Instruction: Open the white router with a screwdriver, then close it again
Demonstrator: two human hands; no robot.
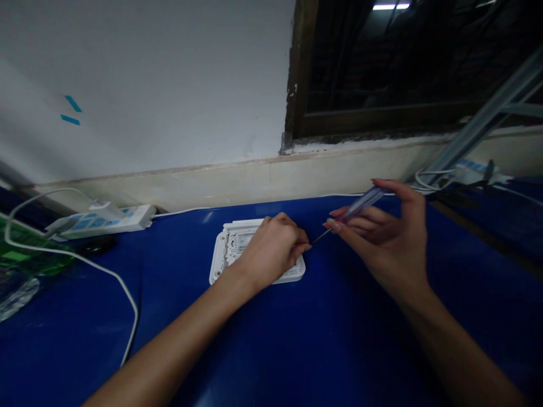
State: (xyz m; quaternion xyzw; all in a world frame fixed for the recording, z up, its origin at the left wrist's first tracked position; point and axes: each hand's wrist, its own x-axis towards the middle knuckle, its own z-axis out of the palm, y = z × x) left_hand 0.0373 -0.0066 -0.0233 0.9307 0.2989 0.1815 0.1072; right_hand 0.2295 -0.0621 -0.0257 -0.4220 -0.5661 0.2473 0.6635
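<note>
Bunched fingertips of the left hand (274,246) meet near the right edge of a flat, white plastic housing with rounded corners (218,260); whether they pinch something small cannot be told. The housing lies on the glossy blue tabletop (263,345), its long axis running roughly left to right, its left end exposed and much of the rest beneath that hand. The left hand is plainly the nearer one, reaching across the housing from below left.

Just beyond the right edge, the thin metal tip of a screwdriver with a translucent, purple-tinted handle (360,205) comes close to the left fingertips; contact cannot be made out. The tool slants from its tip up and rightward to its handle, which the right hand (392,234) grasps between thumb and fingers, apart from the housing, to its right.
</note>
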